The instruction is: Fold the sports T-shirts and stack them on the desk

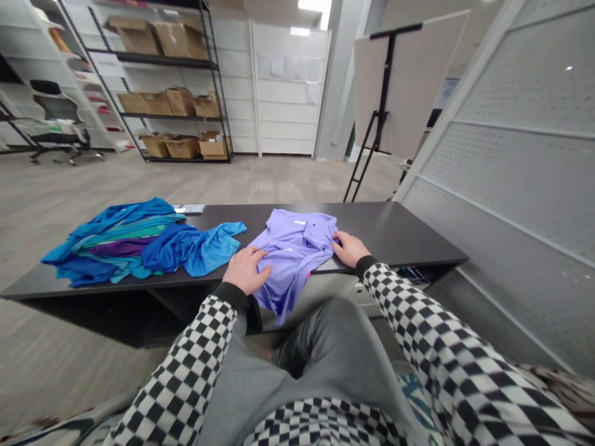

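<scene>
A lavender shirt [286, 254] with small white marks lies rumpled on a black table, its lower part hanging over the front edge. My left hand [245, 271] rests on the shirt's left side, thumb apart from the other fingers. At the right edge, my right hand [351, 249] has its thumb and fingers closed on the purple fabric. To the left of my left hand lies a crumpled blue garment [204, 248]. It touches a heap of blue, teal and purple clothes [116, 238].
The black table [395, 235] has open compartments below. A flat pale item [189, 209] lies by its back edge. Behind stand a shelf rack [174, 62] with cardboard boxes and a board on a black easel [372, 148]. A white perforated panel [520, 142] rises at right.
</scene>
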A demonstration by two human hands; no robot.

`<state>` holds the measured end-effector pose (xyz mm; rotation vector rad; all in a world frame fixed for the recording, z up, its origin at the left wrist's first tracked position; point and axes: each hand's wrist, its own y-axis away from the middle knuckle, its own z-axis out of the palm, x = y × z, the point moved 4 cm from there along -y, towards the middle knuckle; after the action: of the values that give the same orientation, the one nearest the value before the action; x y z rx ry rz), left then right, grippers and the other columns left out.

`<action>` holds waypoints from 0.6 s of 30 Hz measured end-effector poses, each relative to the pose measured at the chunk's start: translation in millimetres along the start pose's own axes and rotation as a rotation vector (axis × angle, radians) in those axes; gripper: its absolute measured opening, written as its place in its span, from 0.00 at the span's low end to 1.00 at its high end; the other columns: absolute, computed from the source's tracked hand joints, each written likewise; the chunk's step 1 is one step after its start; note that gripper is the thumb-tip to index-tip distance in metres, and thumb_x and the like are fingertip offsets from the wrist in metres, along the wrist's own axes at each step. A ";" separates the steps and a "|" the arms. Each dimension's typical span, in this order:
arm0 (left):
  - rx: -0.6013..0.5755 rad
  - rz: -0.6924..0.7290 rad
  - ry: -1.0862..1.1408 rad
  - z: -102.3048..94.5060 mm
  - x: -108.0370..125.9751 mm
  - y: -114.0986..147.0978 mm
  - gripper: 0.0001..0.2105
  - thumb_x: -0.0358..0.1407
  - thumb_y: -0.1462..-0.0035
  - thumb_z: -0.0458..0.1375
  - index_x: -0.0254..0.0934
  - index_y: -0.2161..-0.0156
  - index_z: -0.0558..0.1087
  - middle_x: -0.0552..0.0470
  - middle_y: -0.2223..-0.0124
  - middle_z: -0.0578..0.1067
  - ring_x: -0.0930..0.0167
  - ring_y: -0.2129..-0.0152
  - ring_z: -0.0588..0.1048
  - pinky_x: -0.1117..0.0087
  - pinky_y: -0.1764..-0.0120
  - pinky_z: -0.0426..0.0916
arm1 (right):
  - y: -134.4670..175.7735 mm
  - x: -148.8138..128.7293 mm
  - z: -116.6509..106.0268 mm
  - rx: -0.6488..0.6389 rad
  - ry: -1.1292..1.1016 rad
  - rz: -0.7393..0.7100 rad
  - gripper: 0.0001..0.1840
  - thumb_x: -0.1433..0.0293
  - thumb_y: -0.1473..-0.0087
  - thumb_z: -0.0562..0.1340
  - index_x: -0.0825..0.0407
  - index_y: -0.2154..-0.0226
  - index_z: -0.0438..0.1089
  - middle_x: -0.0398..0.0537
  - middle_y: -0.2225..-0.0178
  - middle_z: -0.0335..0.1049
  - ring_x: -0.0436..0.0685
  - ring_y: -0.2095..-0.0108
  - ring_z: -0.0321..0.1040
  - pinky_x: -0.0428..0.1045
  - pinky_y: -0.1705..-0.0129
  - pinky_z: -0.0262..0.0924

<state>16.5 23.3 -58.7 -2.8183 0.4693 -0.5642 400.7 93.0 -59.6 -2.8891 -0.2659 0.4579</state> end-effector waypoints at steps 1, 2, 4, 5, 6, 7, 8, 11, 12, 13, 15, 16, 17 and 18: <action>0.004 -0.026 -0.003 -1.2 -0.8 -0.7 0.24 0.50 0.31 0.61 0.44 0.35 0.81 0.42 0.36 0.79 0.52 0.37 0.76 0.52 0.31 0.67 | -0.5 -0.2 0.5 -0.007 0.013 0.002 0.21 0.63 0.28 0.59 0.49 0.38 0.75 0.59 0.31 0.75 0.68 0.33 0.73 0.66 0.25 0.56; 0.010 -0.055 -0.006 -2.1 -1.4 -1.9 0.25 0.51 0.30 0.60 0.43 0.36 0.82 0.41 0.37 0.79 0.51 0.38 0.76 0.51 0.32 0.67 | -1.0 -0.5 1.0 -0.016 0.023 0.001 0.24 0.63 0.28 0.58 0.49 0.34 0.74 0.58 0.30 0.74 0.68 0.32 0.72 0.66 0.24 0.55; 0.020 -0.115 -0.019 -3.4 -2.8 -5.7 0.26 0.53 0.27 0.56 0.41 0.37 0.83 0.38 0.38 0.79 0.50 0.38 0.76 0.50 0.33 0.68 | -1.9 -1.0 1.6 -0.029 0.040 0.001 0.27 0.64 0.27 0.57 0.49 0.31 0.74 0.57 0.29 0.73 0.68 0.30 0.70 0.65 0.24 0.55; 0.019 -0.146 -0.032 -4.0 -4.4 -8.3 0.26 0.53 0.26 0.54 0.41 0.37 0.83 0.37 0.38 0.79 0.49 0.38 0.75 0.48 0.33 0.68 | -2.1 -1.3 1.9 -0.035 0.045 0.005 0.27 0.64 0.27 0.57 0.48 0.31 0.75 0.56 0.29 0.74 0.67 0.30 0.70 0.64 0.24 0.55; 0.011 -0.177 -0.051 -4.9 -7.2 -11.5 0.27 0.54 0.26 0.53 0.41 0.37 0.82 0.36 0.37 0.79 0.47 0.38 0.75 0.46 0.34 0.67 | -2.3 -1.6 2.0 -0.039 0.047 0.013 0.27 0.63 0.27 0.57 0.47 0.32 0.76 0.56 0.30 0.75 0.67 0.30 0.70 0.63 0.24 0.55; -0.002 -0.205 -0.075 -6.4 -11.3 -15.2 0.28 0.55 0.26 0.52 0.42 0.36 0.82 0.36 0.36 0.78 0.46 0.37 0.74 0.44 0.34 0.67 | -2.2 -1.9 2.1 -0.042 0.046 0.025 0.27 0.63 0.27 0.57 0.46 0.32 0.76 0.55 0.30 0.75 0.67 0.31 0.70 0.62 0.24 0.55; -0.016 -0.233 -0.103 -8.8 -17.1 -19.5 0.29 0.57 0.26 0.51 0.42 0.35 0.82 0.35 0.35 0.77 0.43 0.37 0.74 0.41 0.35 0.67 | -2.1 -2.2 2.0 -0.043 0.044 0.039 0.27 0.63 0.27 0.57 0.45 0.32 0.77 0.54 0.31 0.76 0.66 0.31 0.70 0.62 0.24 0.55; -0.048 -0.324 -0.209 -22.3 -44.2 -34.6 0.34 0.59 0.28 0.50 0.38 0.34 0.80 0.29 0.33 0.75 0.37 0.36 0.72 0.34 0.37 0.66 | -1.7 -3.0 1.8 -0.044 0.035 0.061 0.28 0.63 0.27 0.58 0.44 0.31 0.76 0.53 0.30 0.76 0.67 0.31 0.70 0.63 0.24 0.55; -0.060 -0.362 -0.242 -28.1 -55.1 -39.4 0.34 0.59 0.29 0.50 0.36 0.34 0.80 0.27 0.32 0.75 0.35 0.36 0.71 0.33 0.37 0.65 | -1.5 -2.9 2.0 -0.046 0.029 0.062 0.28 0.62 0.28 0.58 0.44 0.31 0.76 0.53 0.30 0.76 0.67 0.31 0.70 0.63 0.24 0.55; -0.072 -0.402 -0.271 -34.0 -65.4 -43.1 0.34 0.58 0.29 0.51 0.35 0.35 0.80 0.25 0.32 0.74 0.33 0.35 0.71 0.33 0.37 0.65 | -1.4 -2.5 2.2 -0.046 0.023 0.061 0.28 0.62 0.28 0.58 0.44 0.31 0.76 0.53 0.30 0.76 0.67 0.30 0.70 0.63 0.24 0.55; -0.082 -0.488 -0.304 -44.9 -79.7 -45.3 0.33 0.55 0.30 0.52 0.31 0.36 0.80 0.22 0.31 0.73 0.32 0.34 0.69 0.33 0.37 0.65 | -1.1 -1.3 2.8 -0.040 0.007 0.054 0.28 0.61 0.28 0.58 0.45 0.31 0.77 0.54 0.30 0.75 0.67 0.30 0.69 0.63 0.24 0.55; -0.062 -0.527 -0.308 -49.5 -81.7 -42.7 0.33 0.53 0.31 0.53 0.29 0.36 0.80 0.20 0.31 0.72 0.31 0.34 0.69 0.33 0.36 0.64 | -1.0 -0.8 3.1 -0.034 -0.002 0.047 0.28 0.62 0.28 0.58 0.46 0.31 0.77 0.55 0.30 0.75 0.68 0.29 0.69 0.64 0.24 0.55; -0.012 -0.555 -0.307 -53.2 -79.3 -37.3 0.33 0.51 0.31 0.53 0.27 0.35 0.78 0.19 0.30 0.71 0.32 0.34 0.69 0.33 0.36 0.64 | -0.9 -0.5 3.2 -0.026 -0.014 0.035 0.28 0.62 0.28 0.58 0.46 0.31 0.77 0.55 0.29 0.75 0.68 0.29 0.68 0.65 0.23 0.54; 0.063 -0.562 -0.298 -55.3 -72.2 -29.1 0.32 0.49 0.30 0.53 0.26 0.33 0.77 0.20 0.30 0.71 0.33 0.34 0.69 0.33 0.35 0.64 | -0.8 -0.6 3.1 -0.018 -0.027 0.022 0.28 0.62 0.29 0.58 0.47 0.31 0.76 0.55 0.29 0.74 0.68 0.29 0.68 0.66 0.23 0.53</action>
<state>-61.4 66.7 -24.8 -2.8872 -0.4005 -0.2303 399.0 94.2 -62.1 -2.9076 -0.2440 0.5013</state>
